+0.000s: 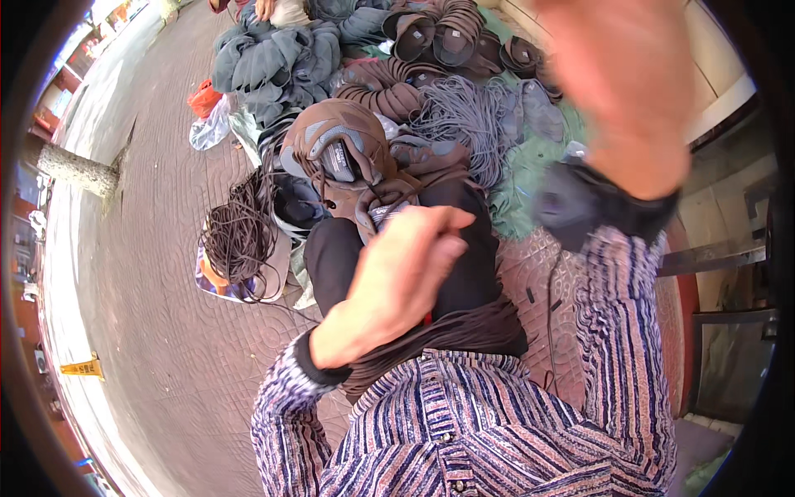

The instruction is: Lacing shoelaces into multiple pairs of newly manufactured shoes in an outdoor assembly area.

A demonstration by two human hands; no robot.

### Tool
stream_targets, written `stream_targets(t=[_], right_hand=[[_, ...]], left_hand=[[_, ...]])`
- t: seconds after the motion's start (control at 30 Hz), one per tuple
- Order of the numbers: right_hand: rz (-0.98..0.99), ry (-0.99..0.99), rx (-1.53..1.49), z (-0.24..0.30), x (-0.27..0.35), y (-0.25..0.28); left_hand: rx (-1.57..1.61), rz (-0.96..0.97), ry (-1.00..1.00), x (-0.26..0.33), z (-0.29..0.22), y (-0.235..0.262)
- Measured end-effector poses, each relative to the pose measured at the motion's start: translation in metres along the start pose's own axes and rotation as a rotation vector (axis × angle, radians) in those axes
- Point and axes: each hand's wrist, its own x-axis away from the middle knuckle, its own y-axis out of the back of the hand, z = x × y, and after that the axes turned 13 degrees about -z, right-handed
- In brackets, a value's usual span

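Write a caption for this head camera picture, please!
Left hand over a brown shoe on the lap, right hand raised.

My right hand (629,91) is all blurry & its fingertips go off the top edge. My left hand (397,273) hides part of the brown shoe (348,153). Can't tell what it holds.

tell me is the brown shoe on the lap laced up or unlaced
Unlaced, it seems: the brown shoe lies with its tongue showing and no lace across it. Left hand is just below it.
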Motion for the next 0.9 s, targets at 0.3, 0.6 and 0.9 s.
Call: stream_targets(t=[0.3, 0.6, 0.9], right_hand=[[0.44, -0.234, 0.471, -0.163, 0.201, -0.036], [0.281, -0.2, 0.471, -0.136, 0.252, -0.047], [0.261, -0.93, 0.505, -0.158, 0.198, 0.008]], left_hand=[[0.396, -1.052, 0.037, 0.052, -0.018, 0.188], [0.18, -0.251, 0.78, 0.094, 0.119, 0.03], [-0.205, -0.312, 0.568, 0.072, 0.119, 0.007]])
